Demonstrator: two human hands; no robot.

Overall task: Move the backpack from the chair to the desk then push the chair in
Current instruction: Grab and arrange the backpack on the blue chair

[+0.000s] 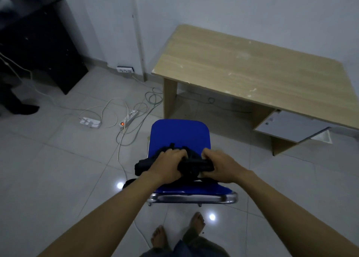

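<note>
A black backpack (144,164) lies on the blue seat of a chair (180,134) with a chrome frame, seen from behind its backrest. My left hand (168,162) grips the backpack's left part and my right hand (219,163) grips its right part, fingers curled into the fabric. Much of the bag is hidden under my hands. A strap hangs off the seat's left side. The light wooden desk (252,68) stands beyond the chair to the right, with its top bare. The chair sits apart from the desk, in front of its left leg.
Power strips (129,117) and tangled cables lie on the tiled floor left of the chair. A black cabinet (44,43) stands at the far left by the wall. The desk's white cupboard door (289,126) hangs open. My bare feet are behind the chair.
</note>
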